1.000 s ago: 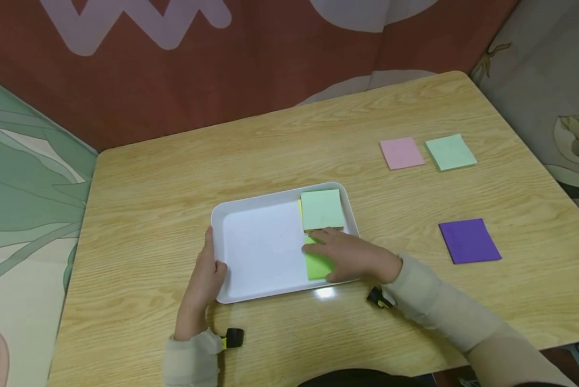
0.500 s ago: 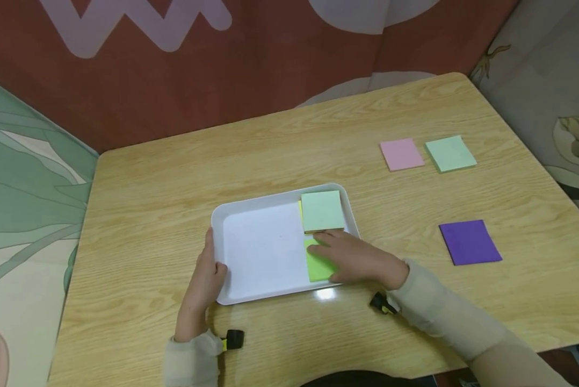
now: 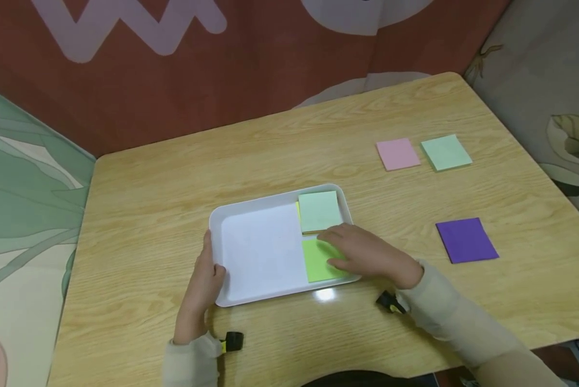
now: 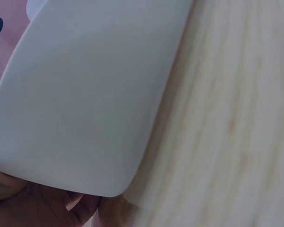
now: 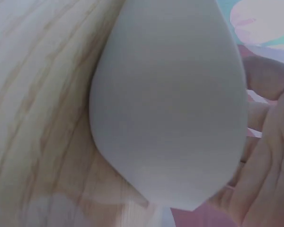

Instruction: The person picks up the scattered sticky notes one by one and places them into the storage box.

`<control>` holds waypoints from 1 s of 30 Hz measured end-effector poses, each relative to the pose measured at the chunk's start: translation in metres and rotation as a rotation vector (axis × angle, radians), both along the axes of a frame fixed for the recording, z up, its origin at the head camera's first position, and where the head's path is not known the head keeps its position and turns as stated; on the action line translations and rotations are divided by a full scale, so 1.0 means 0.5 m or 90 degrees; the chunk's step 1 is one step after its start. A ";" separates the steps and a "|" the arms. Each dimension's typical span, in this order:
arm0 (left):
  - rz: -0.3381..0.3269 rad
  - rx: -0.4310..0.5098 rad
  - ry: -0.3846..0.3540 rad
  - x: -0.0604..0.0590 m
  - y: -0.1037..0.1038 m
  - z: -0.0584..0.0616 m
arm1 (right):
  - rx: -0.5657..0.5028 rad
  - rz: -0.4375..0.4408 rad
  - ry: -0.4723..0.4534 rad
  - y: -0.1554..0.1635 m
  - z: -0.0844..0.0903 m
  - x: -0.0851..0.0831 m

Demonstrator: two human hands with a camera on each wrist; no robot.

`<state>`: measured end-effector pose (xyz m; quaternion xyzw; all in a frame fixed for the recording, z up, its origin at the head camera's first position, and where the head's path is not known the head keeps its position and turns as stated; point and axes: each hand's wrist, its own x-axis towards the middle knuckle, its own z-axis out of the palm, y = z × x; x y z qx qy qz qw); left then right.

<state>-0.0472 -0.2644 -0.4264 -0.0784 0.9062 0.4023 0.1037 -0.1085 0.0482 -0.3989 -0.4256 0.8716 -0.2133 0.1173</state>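
left hand [image 3: 203, 282]: forearm along the wooden table [image 3: 173, 177], fingers curled on the left rim of the white rectangular plastic tray [image 3: 258, 247] | right hand [image 3: 367, 253]: palm down, fingers flat, resting on the bright green square sticky-note pad [image 3: 318, 260] in the tray's near-right corner, nothing grasped

Tray [image 3: 251, 215] at the table's [image 3: 173, 183] near centre. In its right half, two note pads: one [image 3: 318, 210] at the far corner, another [image 3: 320, 259] just before it, touching. Left hand [image 3: 203, 285] on the tray's near-left rim; right hand [image 3: 367, 252] over the nearer pad. Right of the tray, well apart: two pads [image 3: 398, 153] [image 3: 446, 152] side by side farther back, a third [image 3: 467, 239] nearer.
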 end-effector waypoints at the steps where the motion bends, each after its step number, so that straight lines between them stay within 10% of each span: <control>1: 0.001 -0.001 0.001 0.000 0.000 -0.001 | -0.013 -0.005 0.010 0.002 0.001 -0.001; 15: 0.000 -0.004 -0.009 0.000 0.001 0.001 | -0.132 -0.125 0.070 0.059 0.007 -0.012; 30: 0.002 -0.004 -0.007 -0.002 0.001 0.000 | -0.090 -0.189 0.015 0.106 -0.008 -0.012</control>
